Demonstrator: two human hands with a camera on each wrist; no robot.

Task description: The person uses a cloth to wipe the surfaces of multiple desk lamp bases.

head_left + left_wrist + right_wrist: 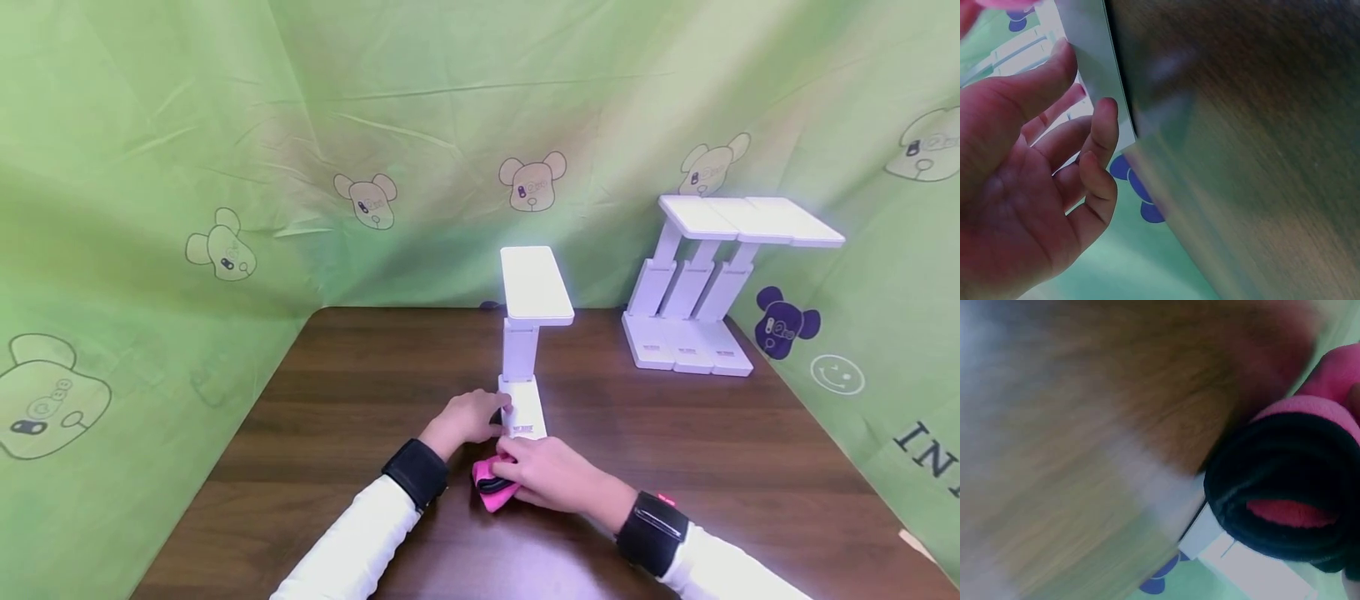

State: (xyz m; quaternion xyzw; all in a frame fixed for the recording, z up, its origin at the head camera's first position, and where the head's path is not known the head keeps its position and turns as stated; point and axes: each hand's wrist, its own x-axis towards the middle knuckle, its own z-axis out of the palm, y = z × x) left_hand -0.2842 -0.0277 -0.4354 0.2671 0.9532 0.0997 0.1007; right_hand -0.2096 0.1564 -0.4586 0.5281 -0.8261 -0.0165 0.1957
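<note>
A white desk lamp (519, 354) stands upright mid-table, its flat panel head above its base. My left hand (474, 417) is at the left side of that base (1094, 69), thumb and bent fingers touching its edge as they steady it. In my right hand (558, 475) is a folded pink and black cloth (495, 486), pinched at the near end of the base. Seen from the right wrist, the cloth (1279, 481) shows a rolled black side with pink inside; most of the right hand is hidden there.
Three similar white lamps (686, 337) stand side by side at the back right of the brown wooden table (360, 367). A green curtain (420, 108) with printed bear heads hangs behind and along both sides.
</note>
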